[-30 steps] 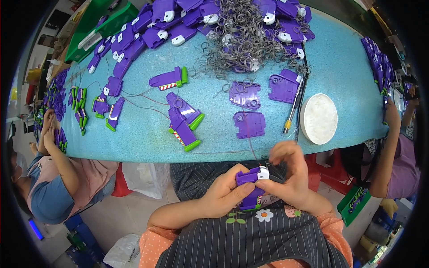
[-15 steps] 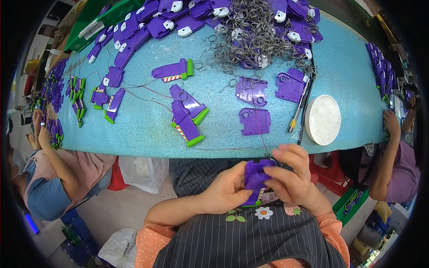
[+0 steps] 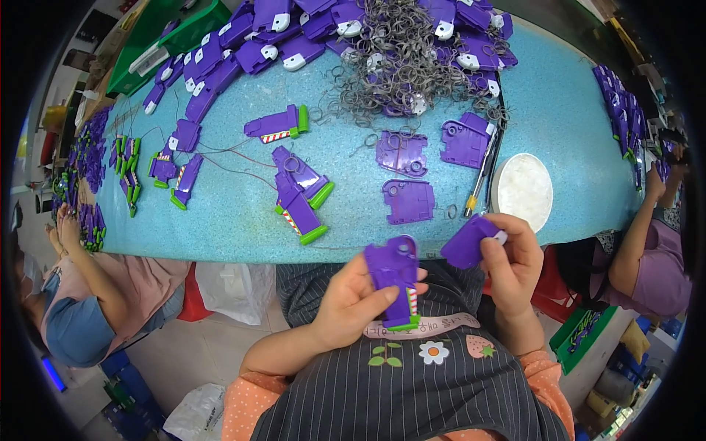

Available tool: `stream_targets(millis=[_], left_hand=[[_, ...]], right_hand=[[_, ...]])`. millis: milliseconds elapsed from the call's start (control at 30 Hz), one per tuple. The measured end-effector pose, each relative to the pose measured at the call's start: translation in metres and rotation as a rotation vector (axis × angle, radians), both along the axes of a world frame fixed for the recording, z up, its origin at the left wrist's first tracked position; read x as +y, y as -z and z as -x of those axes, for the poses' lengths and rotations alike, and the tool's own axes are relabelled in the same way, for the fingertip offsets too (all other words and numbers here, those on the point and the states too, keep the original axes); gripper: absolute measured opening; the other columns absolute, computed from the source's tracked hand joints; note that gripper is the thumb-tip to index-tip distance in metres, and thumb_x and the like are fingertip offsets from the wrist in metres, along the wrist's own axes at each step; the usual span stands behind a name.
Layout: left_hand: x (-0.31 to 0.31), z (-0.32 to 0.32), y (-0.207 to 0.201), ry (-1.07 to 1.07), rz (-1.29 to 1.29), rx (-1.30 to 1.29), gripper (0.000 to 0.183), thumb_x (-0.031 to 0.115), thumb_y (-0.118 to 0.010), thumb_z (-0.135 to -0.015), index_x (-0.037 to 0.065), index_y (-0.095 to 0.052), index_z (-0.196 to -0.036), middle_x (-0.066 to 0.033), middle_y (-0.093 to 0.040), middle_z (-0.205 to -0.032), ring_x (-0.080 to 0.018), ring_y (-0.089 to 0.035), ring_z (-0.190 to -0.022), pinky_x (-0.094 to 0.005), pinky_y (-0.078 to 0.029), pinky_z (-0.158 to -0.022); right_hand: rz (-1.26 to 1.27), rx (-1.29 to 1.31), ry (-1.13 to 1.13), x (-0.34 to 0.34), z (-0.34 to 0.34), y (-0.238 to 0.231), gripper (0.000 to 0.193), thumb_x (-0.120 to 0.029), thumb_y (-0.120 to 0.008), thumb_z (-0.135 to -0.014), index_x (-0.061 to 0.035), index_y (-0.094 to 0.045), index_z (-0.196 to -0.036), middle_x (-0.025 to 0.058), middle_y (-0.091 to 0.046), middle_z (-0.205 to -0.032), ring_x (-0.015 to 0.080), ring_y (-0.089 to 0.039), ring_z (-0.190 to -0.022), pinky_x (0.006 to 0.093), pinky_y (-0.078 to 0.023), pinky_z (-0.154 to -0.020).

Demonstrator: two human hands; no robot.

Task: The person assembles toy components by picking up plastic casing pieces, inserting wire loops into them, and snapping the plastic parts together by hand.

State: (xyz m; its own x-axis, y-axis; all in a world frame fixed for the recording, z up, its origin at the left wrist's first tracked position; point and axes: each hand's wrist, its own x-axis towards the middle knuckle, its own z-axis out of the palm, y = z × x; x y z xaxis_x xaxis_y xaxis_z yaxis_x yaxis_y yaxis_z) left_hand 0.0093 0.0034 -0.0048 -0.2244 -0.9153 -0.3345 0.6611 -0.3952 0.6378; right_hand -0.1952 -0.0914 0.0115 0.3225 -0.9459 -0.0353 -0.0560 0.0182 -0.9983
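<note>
My left hand [image 3: 357,298] grips a purple plastic toy wing part [image 3: 390,268] with a green end and a red-and-white striped edge; it is held over my lap, just off the table's near edge. To its right, my right hand [image 3: 512,264] pinches a purple plastic shell piece [image 3: 467,242] with a white tip. The two pieces are apart. On the table ahead of my hands lie loose purple shell halves [image 3: 409,202], with a small grey wire ring [image 3: 451,212] beside them.
A tangled heap of grey wire rings [image 3: 412,59] and piled purple parts [image 3: 283,55] cover the far side. Green-tipped wing parts [image 3: 298,202] with thin wires lie left. A white round dish [image 3: 523,192] and a pen-like tool [image 3: 474,191] are on the right. Other people sit on both sides.
My hands, close together over the purple parts before, have separated. The right hand has moved up and right with the white-tipped shell piece; the left has shifted left with the wing part.
</note>
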Motion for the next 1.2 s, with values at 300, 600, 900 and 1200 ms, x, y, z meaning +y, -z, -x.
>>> stream_targets(millis=[300,600,900,1200], left_hand=[[0.009,-0.028,-0.025,-0.054,0.077,-0.068,0.043,-0.005,-0.04,-0.091,-0.001,-0.028,-0.132,-0.0251,-0.049,-0.124,-0.0335,-0.053,-0.114,-0.0421,-0.043,-0.096],[0.006,-0.02,-0.014,0.185,-0.079,0.049,0.044,-0.001,-0.041,-0.092,0.0,-0.027,-0.134,-0.0183,-0.051,-0.121,-0.025,-0.056,-0.109,-0.0353,-0.045,-0.093],[0.004,-0.014,-0.02,0.148,-0.088,0.077,0.042,0.003,-0.042,-0.094,0.001,-0.029,-0.134,-0.0178,-0.052,-0.122,-0.0251,-0.055,-0.11,-0.0348,-0.046,-0.092],[0.001,-0.005,-0.017,0.115,-0.117,0.036,0.036,0.009,-0.042,-0.096,-0.001,-0.036,-0.129,-0.0194,-0.053,-0.121,-0.0259,-0.058,-0.107,-0.0374,-0.046,-0.093]], right_hand=[[0.435,0.457,-0.09,-0.023,-0.046,-0.015,0.033,0.005,-0.061,-0.079,-0.0005,-0.057,-0.111,0.0144,-0.056,-0.1,0.0207,-0.058,-0.063,0.0286,-0.047,-0.055],[0.993,1.025,-0.644,-0.047,-0.022,-0.021,0.027,-0.009,-0.057,-0.067,-0.0066,-0.057,-0.093,0.0089,-0.053,-0.097,0.0233,-0.053,-0.088,0.0343,-0.043,-0.071],[0.914,0.66,-0.3,-0.053,0.012,-0.049,0.02,0.002,-0.063,-0.063,-0.0032,-0.055,-0.081,0.0083,-0.054,-0.078,0.0248,-0.052,-0.068,0.0339,-0.043,-0.06],[0.904,0.722,-0.291,-0.037,0.005,-0.033,0.021,0.002,-0.065,-0.066,-0.002,-0.058,-0.086,0.0103,-0.054,-0.081,0.0261,-0.054,-0.071,0.0342,-0.044,-0.059]])
